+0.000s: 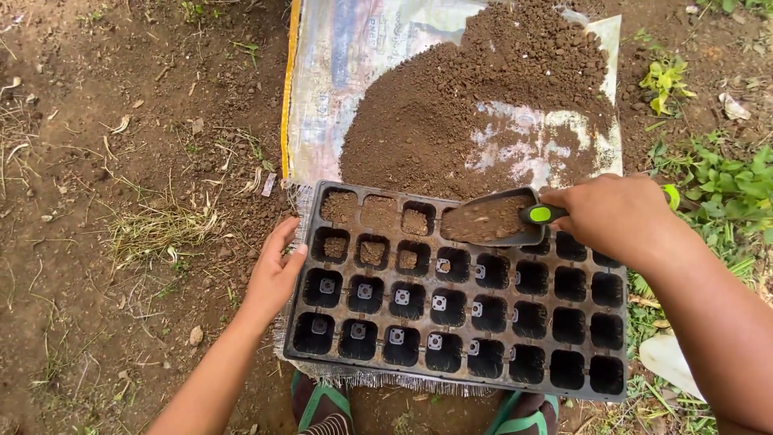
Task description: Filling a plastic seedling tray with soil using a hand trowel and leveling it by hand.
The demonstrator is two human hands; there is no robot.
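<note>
A black plastic seedling tray (555, 379) with many square cells lies on the ground in front of me. Several cells in its top left corner hold brown soil; the others are bare. My left hand (275, 272) grips the tray's left edge. My right hand (618, 216) holds a small dark scoop (491, 219) by its green and black handle. The scoop is loaded with soil and hovers over the tray's top row, near the middle.
A heap of brown soil (483, 97) lies on a spread woven sack (362, 56) just beyond the tray. Bare dirt with dry grass is on the left, green weeds (725, 177) on the right. My feet in green sandals (322, 407) show below the tray.
</note>
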